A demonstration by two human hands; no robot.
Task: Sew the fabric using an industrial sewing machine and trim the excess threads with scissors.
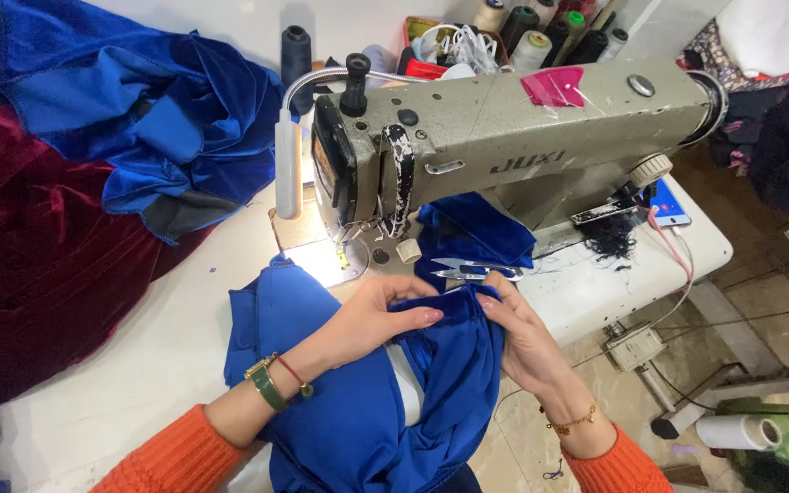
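Note:
Both my hands pinch the top edge of a royal-blue fabric piece (358,420) that drapes from the white sewing table toward my lap. My left hand (372,319), with a green watch at the wrist, grips the fabric's fold from the left. My right hand (518,333), wearing a thin bracelet, grips the same fold from the right. The hands are a few centimetres apart. Just beyond them lie small thread snips (472,269) on the table. The beige sewing machine (522,137) stands behind, its lit needle area (344,256) to the upper left of my hands.
A heap of blue satin and velvet (139,110) and dark red velvet (29,256) covers the table's left side. More blue fabric (477,228) lies under the machine arm. Thread cones (531,46) stand behind the machine. A phone (668,205) lies at the table's right end.

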